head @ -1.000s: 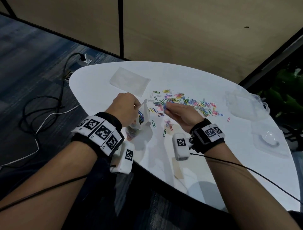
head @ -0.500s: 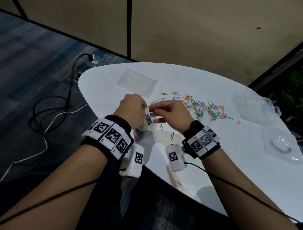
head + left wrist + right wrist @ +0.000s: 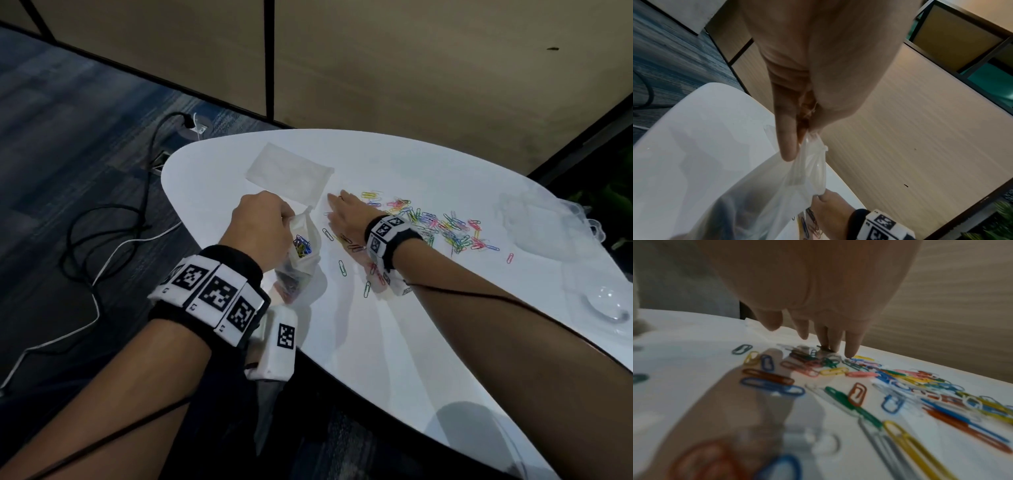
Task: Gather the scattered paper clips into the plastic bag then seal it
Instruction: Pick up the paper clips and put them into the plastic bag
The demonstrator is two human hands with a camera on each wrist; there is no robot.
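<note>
Plastic bag (image 3: 301, 246) hangs just left of the paper clips (image 3: 442, 228) scattered on the white table (image 3: 394, 342), a few already inside; left hand (image 3: 260, 229) pinches its rim, mouth open. Right hand (image 3: 346, 214) lies flat, fingers (image 3: 853, 344) straight, pressing on the pile's near-bag edge. Risks: a sweep could scatter clips off the table's edge, or the one-sided pinch could let the mouth sag shut.
</note>
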